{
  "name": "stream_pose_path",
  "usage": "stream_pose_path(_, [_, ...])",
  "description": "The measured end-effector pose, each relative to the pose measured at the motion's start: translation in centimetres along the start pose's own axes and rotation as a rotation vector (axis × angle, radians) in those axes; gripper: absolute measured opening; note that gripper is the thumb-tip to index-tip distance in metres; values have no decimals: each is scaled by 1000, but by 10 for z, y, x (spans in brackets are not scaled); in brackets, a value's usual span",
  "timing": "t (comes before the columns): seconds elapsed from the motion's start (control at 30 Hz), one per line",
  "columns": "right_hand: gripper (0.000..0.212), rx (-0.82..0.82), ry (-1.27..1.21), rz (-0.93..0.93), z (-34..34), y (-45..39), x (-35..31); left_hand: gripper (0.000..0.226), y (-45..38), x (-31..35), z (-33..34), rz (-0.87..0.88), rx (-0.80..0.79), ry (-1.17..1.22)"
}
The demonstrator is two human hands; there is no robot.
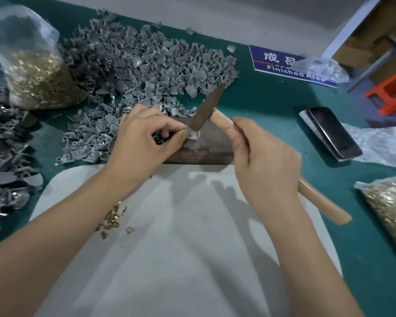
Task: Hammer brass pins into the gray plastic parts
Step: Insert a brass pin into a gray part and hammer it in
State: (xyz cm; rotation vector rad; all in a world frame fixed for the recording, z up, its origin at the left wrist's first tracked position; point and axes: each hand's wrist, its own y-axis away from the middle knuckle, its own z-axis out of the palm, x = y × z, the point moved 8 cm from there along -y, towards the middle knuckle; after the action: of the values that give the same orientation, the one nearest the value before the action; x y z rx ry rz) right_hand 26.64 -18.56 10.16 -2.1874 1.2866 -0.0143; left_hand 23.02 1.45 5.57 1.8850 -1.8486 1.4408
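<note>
My left hand (pixel 144 133) pinches a gray plastic part (pixel 193 136) on a brown metal block (pixel 206 147), with more small parts cupped in its palm. My right hand (pixel 261 154) grips the wooden handle (pixel 322 202) of a hammer. The dark hammer head (pixel 206 108) rests with its lower end on the part. A few loose brass pins (pixel 114 219) lie on the white sheet by my left forearm. A big heap of gray plastic parts (pixel 146 65) covers the table behind the block.
A clear bag of brass pins (pixel 37 74) stands at the far left; another bag of pins (pixel 391 202) lies at the right edge. Darker parts (pixel 7 156) are piled at the left. A phone (pixel 332 131), a blue sign (pixel 281 62) and an orange stool (pixel 391 92) are to the right.
</note>
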Motion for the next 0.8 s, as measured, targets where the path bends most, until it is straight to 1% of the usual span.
stream_pose_path(0.07, [30, 74, -12, 29, -9, 1, 4, 9, 0, -1, 1, -6, -9, -3])
stream_pose_path(0.1, [30, 83, -24, 37, -10, 1, 5, 9, 0, -2, 1, -8, -10, -7])
stream_pose_path(0.2, [26, 1, 3, -12, -3, 2, 4, 10, 1, -4, 2, -27, -11, -3])
stream_pose_path(0.23, [24, 2, 20, -19, -3, 3, 5, 10, 1, -4, 1, -35, -8, 1])
stream_pose_path(0.3, [25, 76, 15, 13, -11, 3, 9, 11, 1, -5, 1, -45, -7, 4])
stream_pose_path(0.37, [27, 125, -55, 44, -16, 3, 11, 11, 0, -4, 1, -48, -6, 6])
stream_pose_path(0.47, [23, 13, -50, -29, -5, 3, 5, 12, 0, -4, 0, -59, -4, 12])
stream_pose_path(0.5, [22, 2, -28, -41, -4, 3, 5, 13, 1, -5, -1, -62, -1, 13])
stream_pose_path(0.57, [24, 78, -3, -19, -11, 4, 9, 13, 1, -5, -1, -59, -4, 10])
stream_pose_path(0.63, [29, 148, -77, 30, -18, 4, 14, 14, 0, -7, -1, -56, -6, 0])
stream_pose_path(0.67, [29, 135, -114, 24, -17, 3, 13, 15, -1, -7, 0, -54, -6, -6])
stream_pose_path(0.73, [26, 54, -103, -35, -9, 4, 6, 15, 0, -7, 0, -48, -4, -13])
stream_pose_path(0.77, [25, 35, -81, -58, -8, 4, 4, 15, 0, -6, -1, -42, 2, -19])
stream_pose_path(0.8, [25, 54, -65, -68, -10, 5, 3, 15, 1, -6, -1, -33, 8, -31])
